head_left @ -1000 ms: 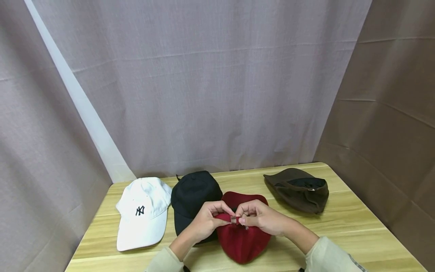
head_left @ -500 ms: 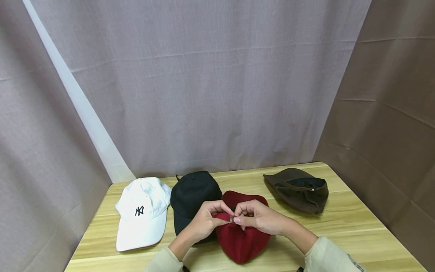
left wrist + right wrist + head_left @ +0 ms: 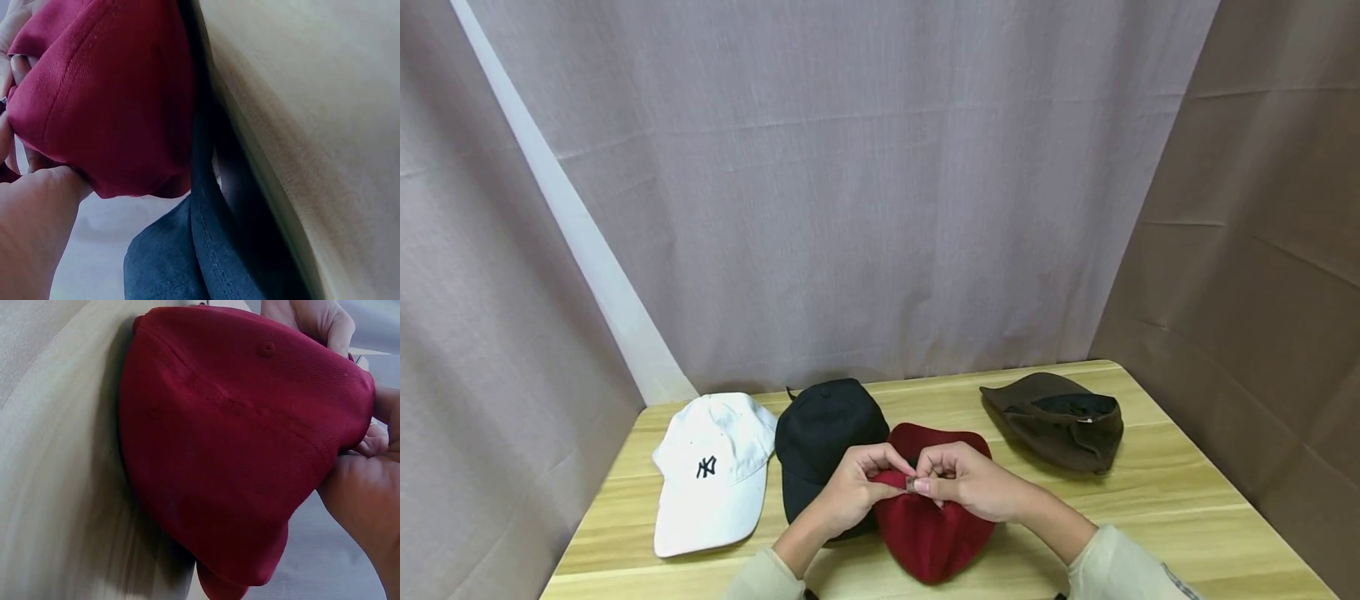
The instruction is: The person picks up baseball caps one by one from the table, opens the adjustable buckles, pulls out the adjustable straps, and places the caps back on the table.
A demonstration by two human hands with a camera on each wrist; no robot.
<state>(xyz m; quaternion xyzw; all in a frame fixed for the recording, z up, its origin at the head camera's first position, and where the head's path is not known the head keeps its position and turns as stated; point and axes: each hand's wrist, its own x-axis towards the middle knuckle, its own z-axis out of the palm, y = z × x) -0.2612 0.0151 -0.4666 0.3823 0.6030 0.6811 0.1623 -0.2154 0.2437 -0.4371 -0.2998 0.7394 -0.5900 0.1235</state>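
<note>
Red cap (image 3: 934, 546), strap (image 3: 912, 484) btwn L grip (image 3: 855, 490), R grip (image 3: 977, 485)

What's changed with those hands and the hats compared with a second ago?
The right hand has edged slightly left, closer to the left hand, covering more of the small shiny piece on the red cap. I see nothing newly grasped or let go. Both hands still pinch there; the white cap, black cap and brown cap stayed put.

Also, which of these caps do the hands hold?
The red cap: the left hand and right hand pinch its strap; the white cap, black cap and brown cap lie unheld.
</note>
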